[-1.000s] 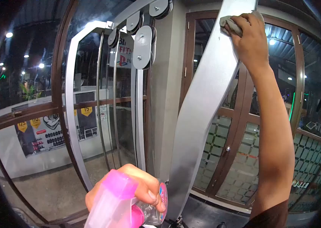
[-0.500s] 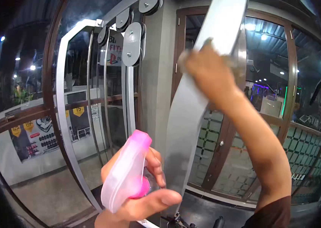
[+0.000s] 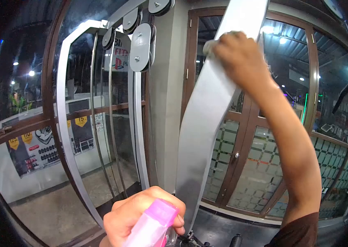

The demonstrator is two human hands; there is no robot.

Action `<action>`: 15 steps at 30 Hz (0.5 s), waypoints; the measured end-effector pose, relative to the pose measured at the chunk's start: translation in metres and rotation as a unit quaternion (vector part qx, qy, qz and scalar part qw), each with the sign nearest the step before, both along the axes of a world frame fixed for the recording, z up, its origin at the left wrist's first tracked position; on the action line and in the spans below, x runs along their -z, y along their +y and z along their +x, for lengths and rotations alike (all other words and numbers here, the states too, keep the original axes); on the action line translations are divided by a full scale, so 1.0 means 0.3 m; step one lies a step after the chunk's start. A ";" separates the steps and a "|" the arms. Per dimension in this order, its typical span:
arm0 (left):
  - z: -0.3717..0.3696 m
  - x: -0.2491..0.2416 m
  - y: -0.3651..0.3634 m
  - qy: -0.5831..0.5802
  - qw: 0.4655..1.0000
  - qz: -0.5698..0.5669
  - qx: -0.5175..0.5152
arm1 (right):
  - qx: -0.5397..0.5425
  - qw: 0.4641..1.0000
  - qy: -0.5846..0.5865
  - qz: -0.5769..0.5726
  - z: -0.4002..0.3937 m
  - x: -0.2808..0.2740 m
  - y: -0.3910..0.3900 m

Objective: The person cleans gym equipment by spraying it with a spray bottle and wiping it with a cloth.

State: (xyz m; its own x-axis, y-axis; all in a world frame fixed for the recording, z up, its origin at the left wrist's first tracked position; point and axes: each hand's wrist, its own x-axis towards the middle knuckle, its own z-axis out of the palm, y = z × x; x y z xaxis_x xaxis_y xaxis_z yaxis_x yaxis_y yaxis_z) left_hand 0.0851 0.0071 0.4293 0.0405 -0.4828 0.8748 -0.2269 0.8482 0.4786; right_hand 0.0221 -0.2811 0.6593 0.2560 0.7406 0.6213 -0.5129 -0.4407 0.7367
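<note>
My left hand [image 3: 141,212] is wrapped round a spray bottle at the bottom of the view. The pink and white spray head [image 3: 157,220] shows above the fingers, while the bottle's lower part is mostly hidden. Higher up, my right hand [image 3: 242,55] presses against a tall silver-grey machine post [image 3: 200,107], its fingers curled over a pale cloth [image 3: 209,47]. Only an edge of that cloth sticks out to the left of the hand.
At left stands a silver machine frame [image 3: 65,90] with metal guide rods and grey pulleys [image 3: 142,47]. Behind the post are brown-framed glass doors [image 3: 248,140]. A poster [image 3: 38,152] hangs on the low wall beyond the left glass. Dark equipment parts [image 3: 235,240] lie low in front.
My left hand has lowered and turned with the spray bottle, so less of it shows. My right hand has shifted slightly right and up on the post with the cloth.
</note>
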 end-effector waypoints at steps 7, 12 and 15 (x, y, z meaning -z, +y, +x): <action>-0.034 -0.035 0.003 -0.021 0.999 0.013 -0.044 | -0.047 0.995 -0.056 0.074 -0.085 -0.122 -0.022; -0.043 -0.028 -0.027 -0.002 1.000 -0.021 -0.017 | -0.010 0.998 0.061 0.020 0.011 0.051 0.008; -0.055 -0.047 -0.019 -0.014 0.999 -0.020 -0.027 | 0.010 0.999 -0.016 0.027 -0.040 -0.049 -0.014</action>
